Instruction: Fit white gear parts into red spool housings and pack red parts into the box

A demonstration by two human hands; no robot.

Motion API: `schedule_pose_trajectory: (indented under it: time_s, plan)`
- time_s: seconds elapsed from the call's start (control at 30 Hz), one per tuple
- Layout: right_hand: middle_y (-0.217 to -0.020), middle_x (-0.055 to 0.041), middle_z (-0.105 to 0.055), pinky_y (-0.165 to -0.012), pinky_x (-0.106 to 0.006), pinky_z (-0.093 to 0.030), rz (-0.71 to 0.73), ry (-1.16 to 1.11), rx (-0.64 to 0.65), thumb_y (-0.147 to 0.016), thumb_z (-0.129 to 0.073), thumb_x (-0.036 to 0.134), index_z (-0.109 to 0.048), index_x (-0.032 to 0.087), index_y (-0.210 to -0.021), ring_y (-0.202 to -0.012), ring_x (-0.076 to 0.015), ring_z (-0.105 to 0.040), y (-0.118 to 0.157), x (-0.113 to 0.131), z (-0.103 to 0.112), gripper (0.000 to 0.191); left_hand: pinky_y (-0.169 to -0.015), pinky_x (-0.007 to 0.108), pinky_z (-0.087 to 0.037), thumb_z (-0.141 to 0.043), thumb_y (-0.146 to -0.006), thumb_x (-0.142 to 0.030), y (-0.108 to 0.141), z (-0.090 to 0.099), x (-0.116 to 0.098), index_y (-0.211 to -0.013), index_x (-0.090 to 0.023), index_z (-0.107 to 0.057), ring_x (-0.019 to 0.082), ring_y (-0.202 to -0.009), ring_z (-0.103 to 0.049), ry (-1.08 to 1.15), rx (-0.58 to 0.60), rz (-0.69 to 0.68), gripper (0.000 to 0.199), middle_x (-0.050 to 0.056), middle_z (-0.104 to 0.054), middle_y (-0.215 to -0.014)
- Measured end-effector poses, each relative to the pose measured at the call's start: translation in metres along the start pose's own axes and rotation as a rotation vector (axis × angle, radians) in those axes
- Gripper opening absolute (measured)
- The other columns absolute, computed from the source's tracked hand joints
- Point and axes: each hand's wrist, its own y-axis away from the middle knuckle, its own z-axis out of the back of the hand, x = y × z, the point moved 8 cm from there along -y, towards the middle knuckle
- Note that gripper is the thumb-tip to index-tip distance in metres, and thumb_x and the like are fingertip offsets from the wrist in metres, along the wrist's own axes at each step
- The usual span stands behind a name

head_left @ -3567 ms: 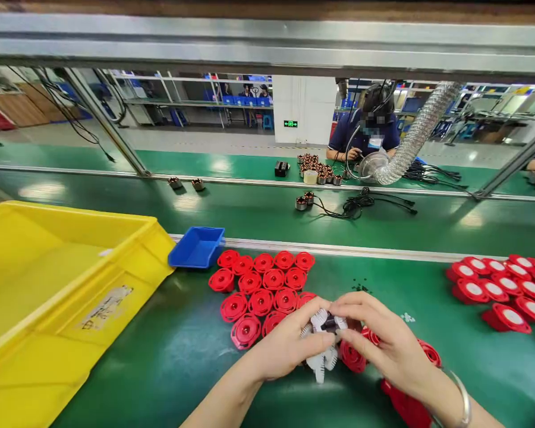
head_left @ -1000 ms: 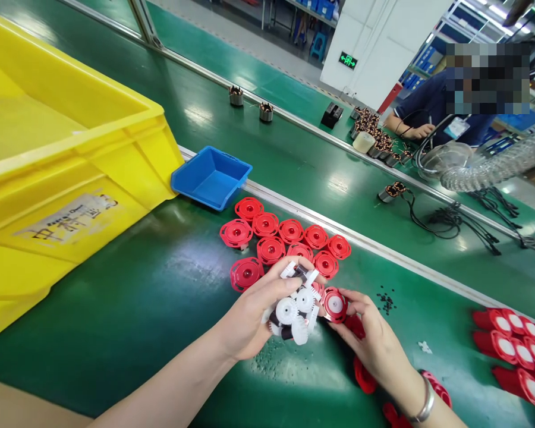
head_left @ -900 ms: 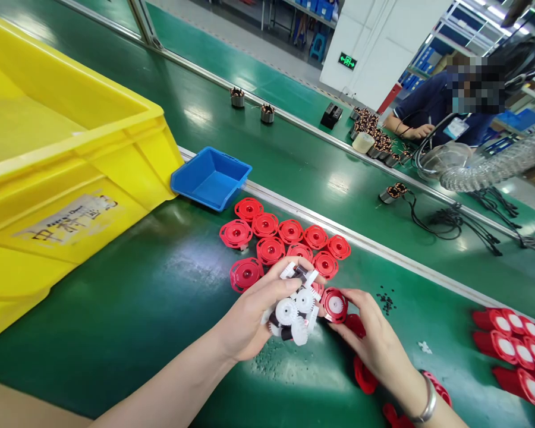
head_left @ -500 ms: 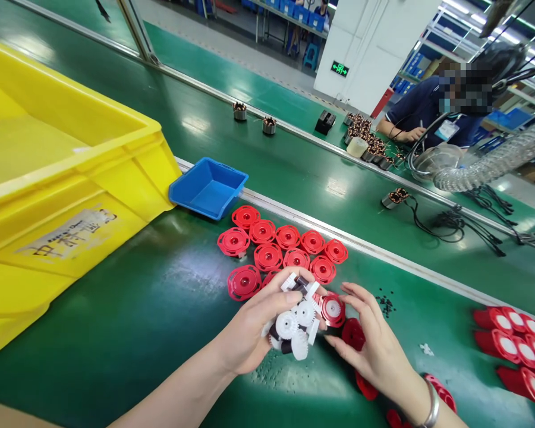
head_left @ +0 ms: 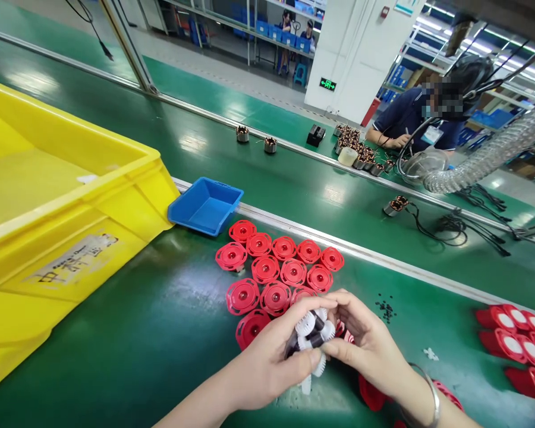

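Observation:
Several white plastic gears (head_left: 306,323) with black shafts are bunched in my left hand (head_left: 267,362), its fingers closed around them. My right hand (head_left: 368,339) has come against the bunch from the right, thumb and fingertips closed on the gears at that side. Between the right palm and the gears, a red part (head_left: 348,336) shows only in slivers; I cannot tell whether it is held. Behind both hands, rows of red round caps (head_left: 265,269) lie on the green table. Another red part (head_left: 371,392) lies under my right wrist.
A yellow bin (head_left: 71,226) stands at left, beside a blue tray (head_left: 207,205). Small black bits (head_left: 386,308) and a white cross-shaped piece (head_left: 430,354) lie to the right. Red cylinders with white tops (head_left: 512,339) stand at far right. Across the rail (head_left: 294,226), a co-worker (head_left: 410,119) sits near copper-wound stators (head_left: 356,145).
My right hand has moved left and closed against the gears in my left hand. The gears have turned in the grip. The red part with a white gear is now mostly covered.

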Motion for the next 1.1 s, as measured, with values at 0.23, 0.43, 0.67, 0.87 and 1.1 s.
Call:
schedule_pose_trajectory:
  time_s: [0.23,0.43,0.67,0.87,1.1]
  plan:
    - [-0.088,0.0013,-0.061,-0.075,-0.026,-0.052,0.051,0.084,-0.004,-0.093,-0.066,0.031,-0.06,0.029,-0.114,-0.077,-0.0133,-0.061,0.001,0.002,0.005,0.022,-0.077,0.029,-0.042,-0.055,-0.095,-0.045,0.001,0.005,0.01,-0.128,-0.029,-0.047,0.018,-0.089,-0.055,0.117,-0.071,0.026,0.037,0.003,-0.055,-0.103]
    - [-0.094,0.0004,-0.06,-0.075,-0.025,-0.05,0.231,0.258,-0.08,-0.088,-0.071,0.037,-0.056,0.029,-0.109,-0.083,-0.0153,-0.059,0.005,0.014,0.006,0.027,-0.093,0.032,-0.039,-0.057,-0.094,-0.043,0.001,0.002,0.003,-0.137,-0.031,-0.044,0.022,-0.108,-0.05,0.027,-0.042,-0.006,0.046,0.005,-0.053,-0.121]
    - [-0.101,-0.0013,-0.064,-0.081,-0.027,-0.05,0.155,0.26,0.004,-0.09,-0.067,0.025,-0.059,0.028,-0.106,-0.091,-0.0162,-0.062,0.003,0.007,0.011,0.018,-0.075,0.027,-0.042,-0.057,-0.094,-0.041,0.003,0.003,0.01,-0.125,-0.028,-0.054,0.016,-0.083,-0.052,0.047,-0.075,-0.032,0.034,0.003,-0.054,-0.099]
    - [-0.102,-0.0023,-0.052,-0.073,-0.026,-0.053,0.202,0.087,-0.113,-0.094,-0.056,0.018,-0.056,0.029,-0.108,-0.083,-0.0136,-0.06,-0.005,0.012,0.029,0.018,-0.072,0.031,-0.048,-0.062,-0.087,-0.036,-0.001,0.021,0.015,-0.102,-0.022,-0.056,0.021,-0.084,-0.063,0.377,-0.297,0.029,0.021,0.005,-0.06,-0.099]
    - [-0.096,-0.0035,-0.059,-0.077,-0.029,-0.051,0.266,0.524,-0.093,-0.092,-0.053,0.015,-0.057,0.024,-0.104,-0.083,-0.0154,-0.058,-0.041,-0.004,0.043,0.016,-0.068,0.025,-0.047,-0.063,-0.085,-0.031,0.008,0.05,0.005,-0.099,-0.023,-0.058,0.018,-0.083,-0.063,0.484,-0.58,-0.004,0.018,0.003,-0.063,-0.101]
